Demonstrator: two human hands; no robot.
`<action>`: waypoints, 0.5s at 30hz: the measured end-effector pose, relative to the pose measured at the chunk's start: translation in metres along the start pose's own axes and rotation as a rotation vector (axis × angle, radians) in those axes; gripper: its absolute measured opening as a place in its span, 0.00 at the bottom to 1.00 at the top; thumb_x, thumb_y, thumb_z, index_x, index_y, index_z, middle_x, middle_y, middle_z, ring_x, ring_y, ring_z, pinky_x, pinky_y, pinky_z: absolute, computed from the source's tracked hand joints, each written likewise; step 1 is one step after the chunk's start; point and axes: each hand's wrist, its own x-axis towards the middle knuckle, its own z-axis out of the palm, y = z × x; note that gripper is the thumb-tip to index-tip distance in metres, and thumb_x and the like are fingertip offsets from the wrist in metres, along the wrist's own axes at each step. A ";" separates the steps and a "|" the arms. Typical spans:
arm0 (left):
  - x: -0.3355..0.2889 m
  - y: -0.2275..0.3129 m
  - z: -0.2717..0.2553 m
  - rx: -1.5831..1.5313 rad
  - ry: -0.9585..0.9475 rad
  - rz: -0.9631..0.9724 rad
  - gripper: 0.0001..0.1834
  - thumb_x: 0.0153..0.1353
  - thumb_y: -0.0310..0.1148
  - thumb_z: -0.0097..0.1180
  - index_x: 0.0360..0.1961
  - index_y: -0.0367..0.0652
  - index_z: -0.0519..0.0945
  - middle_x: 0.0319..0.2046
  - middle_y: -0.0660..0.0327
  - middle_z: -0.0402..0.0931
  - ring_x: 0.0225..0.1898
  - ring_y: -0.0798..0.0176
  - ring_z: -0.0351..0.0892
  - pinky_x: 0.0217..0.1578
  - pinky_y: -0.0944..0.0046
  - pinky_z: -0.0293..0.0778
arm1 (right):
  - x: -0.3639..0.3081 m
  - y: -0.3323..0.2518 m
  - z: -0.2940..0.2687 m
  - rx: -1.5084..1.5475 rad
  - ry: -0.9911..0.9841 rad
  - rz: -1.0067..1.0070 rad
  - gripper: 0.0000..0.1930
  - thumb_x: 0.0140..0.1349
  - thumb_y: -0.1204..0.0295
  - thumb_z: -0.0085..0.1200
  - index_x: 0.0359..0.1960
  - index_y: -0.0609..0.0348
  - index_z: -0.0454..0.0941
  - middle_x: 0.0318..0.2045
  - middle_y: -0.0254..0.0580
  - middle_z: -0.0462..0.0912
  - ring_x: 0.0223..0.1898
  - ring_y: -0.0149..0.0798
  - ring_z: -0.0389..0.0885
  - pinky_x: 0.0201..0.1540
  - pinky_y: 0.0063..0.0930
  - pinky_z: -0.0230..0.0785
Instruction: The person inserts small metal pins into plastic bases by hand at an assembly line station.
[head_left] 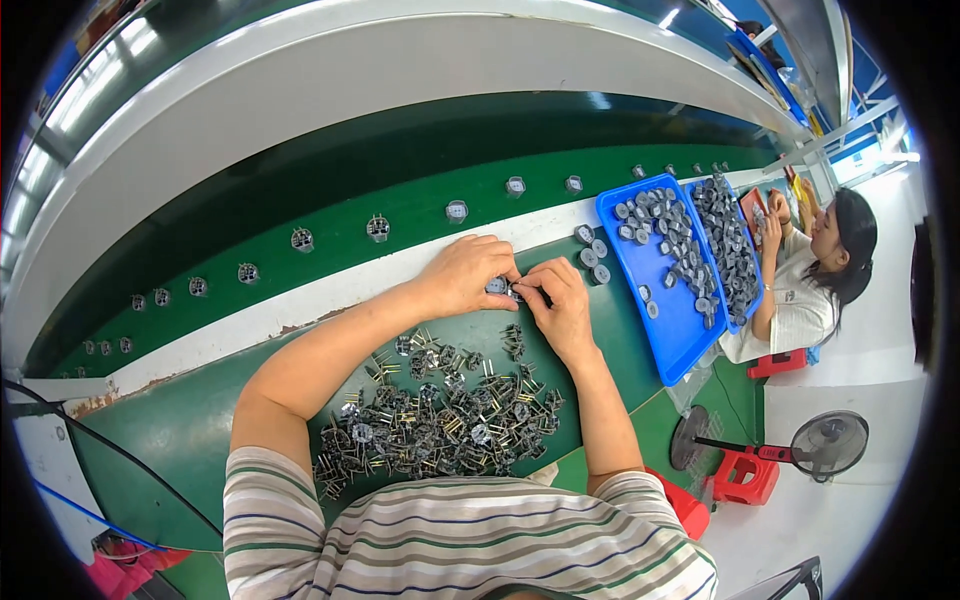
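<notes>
My left hand (470, 275) is closed at the back of the green workbench (180, 450), its fingertips around a small round grey plastic housing (496, 286). Against it, my right hand (560, 305) pinches at a small dark part (516, 291) beside the housing; the fingers hide most of that part. Between my forearms, close to my body, lies a wide pile of dark pronged plug cores (440, 425) with metal pins sticking out. One small cluster of cores (513, 342) sits apart, just below my hands. Several loose grey round housings (592, 255) rest right of my right hand.
A blue tray (655, 330) of grey housings stands at the right, with a fuller blue tray (752, 305) beyond. Along the back, a green conveyor belt (340, 212) carries spaced parts behind a white ledge (250, 342). A co-worker (800, 290) sits far right, near a fan (828, 445).
</notes>
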 end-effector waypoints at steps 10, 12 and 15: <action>0.001 0.015 -0.003 0.042 -0.050 -0.117 0.17 0.55 0.46 0.76 0.40 0.50 0.87 0.32 0.67 0.78 0.43 0.58 0.79 0.46 0.55 0.72 | -0.011 -0.003 -0.014 0.261 -0.026 0.373 0.10 0.58 0.75 0.71 0.38 0.58 0.82 0.35 0.39 0.83 0.39 0.42 0.80 0.47 0.38 0.68; -0.001 0.018 -0.010 0.037 -0.044 -0.127 0.17 0.55 0.46 0.76 0.40 0.51 0.87 0.31 0.68 0.78 0.43 0.59 0.79 0.46 0.56 0.71 | -0.009 -0.009 -0.030 0.257 -0.146 0.418 0.11 0.59 0.76 0.71 0.40 0.60 0.82 0.37 0.37 0.85 0.37 0.40 0.79 0.48 0.35 0.70; 0.006 0.023 -0.031 -0.001 0.088 -0.222 0.15 0.54 0.40 0.77 0.41 0.50 0.87 0.32 0.65 0.81 0.41 0.58 0.80 0.45 0.56 0.70 | -0.010 -0.015 -0.037 0.207 -0.329 0.219 0.11 0.60 0.70 0.72 0.42 0.56 0.85 0.36 0.36 0.82 0.39 0.40 0.78 0.50 0.35 0.65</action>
